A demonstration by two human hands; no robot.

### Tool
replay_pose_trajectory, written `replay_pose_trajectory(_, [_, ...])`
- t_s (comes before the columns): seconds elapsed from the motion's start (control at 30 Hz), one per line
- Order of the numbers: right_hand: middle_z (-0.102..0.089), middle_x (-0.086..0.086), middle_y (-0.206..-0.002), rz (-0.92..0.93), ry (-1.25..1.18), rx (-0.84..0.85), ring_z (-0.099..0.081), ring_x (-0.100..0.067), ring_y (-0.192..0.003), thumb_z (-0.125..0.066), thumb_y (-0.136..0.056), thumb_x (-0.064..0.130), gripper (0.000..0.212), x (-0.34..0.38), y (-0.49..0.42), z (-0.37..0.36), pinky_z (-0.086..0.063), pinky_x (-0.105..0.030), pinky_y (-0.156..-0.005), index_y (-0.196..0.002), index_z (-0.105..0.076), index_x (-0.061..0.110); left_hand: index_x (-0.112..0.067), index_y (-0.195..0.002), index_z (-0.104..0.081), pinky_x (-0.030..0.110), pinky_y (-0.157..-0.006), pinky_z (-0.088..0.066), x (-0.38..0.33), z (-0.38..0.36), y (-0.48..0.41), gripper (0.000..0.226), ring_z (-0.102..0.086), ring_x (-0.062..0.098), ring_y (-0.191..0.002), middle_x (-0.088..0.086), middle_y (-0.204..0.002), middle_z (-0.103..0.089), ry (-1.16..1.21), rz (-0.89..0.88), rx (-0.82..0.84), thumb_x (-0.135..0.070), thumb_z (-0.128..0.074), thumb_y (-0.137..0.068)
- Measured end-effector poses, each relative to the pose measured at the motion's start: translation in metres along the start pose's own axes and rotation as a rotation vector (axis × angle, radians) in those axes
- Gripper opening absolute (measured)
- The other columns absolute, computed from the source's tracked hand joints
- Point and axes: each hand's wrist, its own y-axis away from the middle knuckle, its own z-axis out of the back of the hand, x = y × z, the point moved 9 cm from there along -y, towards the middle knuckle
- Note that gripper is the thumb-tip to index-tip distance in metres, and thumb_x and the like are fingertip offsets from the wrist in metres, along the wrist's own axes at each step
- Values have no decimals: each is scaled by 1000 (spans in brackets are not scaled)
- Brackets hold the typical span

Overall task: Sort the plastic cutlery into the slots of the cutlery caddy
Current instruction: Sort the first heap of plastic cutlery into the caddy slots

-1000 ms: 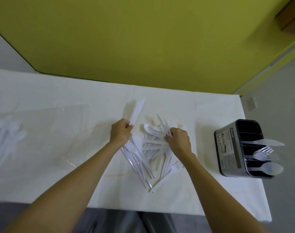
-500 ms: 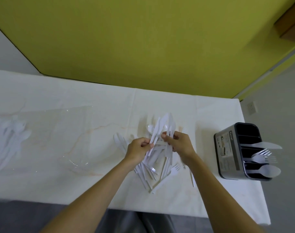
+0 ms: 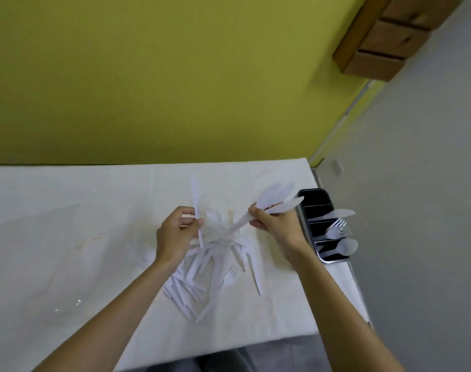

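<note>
Hands have parted above the pile (image 3: 202, 275): left hand (image 3: 175, 234) fingers pinch one knife (image 3: 195, 194) upright; right hand (image 3: 277, 226) fingers grip a cutlery bundle (image 3: 277, 197) beside the caddy (image 3: 335, 259) at the desk (image 3: 68, 237)'s right edge.

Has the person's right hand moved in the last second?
Yes. The right hand, gripping a bunch of cutlery, has gone rightwards from over the pile to just beside the caddy.

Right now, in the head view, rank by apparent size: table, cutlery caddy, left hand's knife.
1. table
2. cutlery caddy
3. knife in the left hand, similar in length to the caddy but far slimmer
</note>
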Motion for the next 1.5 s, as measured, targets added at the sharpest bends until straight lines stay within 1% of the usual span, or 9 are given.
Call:
replay_pose_trajectory(0.17, [-70,-14,-85,103,-58,-309,-72,-18,-74,-74,-83,2,13,62,12,134,-59,-24,-66,-92,-66,-3,-2,-89,-58,33,-82,-59,-76,-85,8,16,-71,23,-81,21,-93,-69,303,-101,172,-15,-67,-89])
replay_pose_trajectory(0.33, [-75,-11,-75,-73,144,-534,-75,-25,-69,-83,-73,13,16,38,-1,218,-60,-46,-80,-74,-70,4,-6,-87,-60,33,-83,-59,-118,-175,19,14,-73,22,-83,11,-86,-73,255,-177,280,-19,-68,-88])
replay_pose_trajectory(0.53, [-54,-13,-56,17,553,-466,-47,-21,-54,-78,-79,22,42,35,-4,194,-31,-20,-42,-59,-51,-3,-12,-85,-62,31,-73,-52,-129,-241,29,13,-66,19,-74,1,-76,-71,-238,-444,301,-23,-68,-87])
replay_pose_trajectory(0.73, [-70,-15,-87,-29,596,-389,-61,-23,-76,-78,-79,19,26,24,-7,193,-45,-27,-57,-89,-69,-2,-11,-104,-71,27,-86,-54,-121,-258,35,17,-68,14,-88,3,-98,-73,-371,-515,387,-14,-67,-88])
replay_pose_trajectory(0.93, [-47,-2,-59,26,718,-374,-44,-18,-55,-79,-79,16,36,46,-8,188,-30,-25,-46,-60,-50,7,-8,-114,-67,16,-88,-49,-119,-243,36,27,-66,13,-97,4,-106,-71,-319,-534,351,-1,-60,-89])
replay_pose_trajectory(1.03, [-59,0,-69,44,798,-261,-58,-19,-71,-84,-73,17,22,48,-15,177,-39,-23,-58,-84,-69,7,-10,-113,-67,17,-87,-50,-112,-227,38,28,-64,13,-97,3,-106,-69,-297,-536,312,1,-55,-91])
replay_pose_trajectory(1.23, [-53,1,-116,87,805,-255,-52,-18,-109,-77,-60,62,79,44,-9,163,-46,-35,-92,-126,-52,27,-15,-110,-67,19,-85,-51,-81,-179,27,27,-62,12,-95,-1,-109,-67,-329,-471,253,-1,-53,-92])
replay_pose_trajectory(1.37, [-57,1,-101,554,584,-563,-51,-13,-92,-62,-83,31,33,91,35,130,-44,-24,-83,-111,-60,14,-15,-108,-67,27,-86,-50,-40,-129,23,22,-60,13,-96,-2,-104,-66,-426,-384,142,-5,-56,-91])
replay_pose_trajectory(1.5, [-61,-1,-85,485,743,-195,-54,-15,-73,-59,-90,11,5,26,26,33,-44,-24,-64,-94,-61,10,-16,-86,-61,29,-70,-49,17,-93,39,12,-59,18,-84,-4,-86,-60,-646,-297,153,-26,-67,-85])
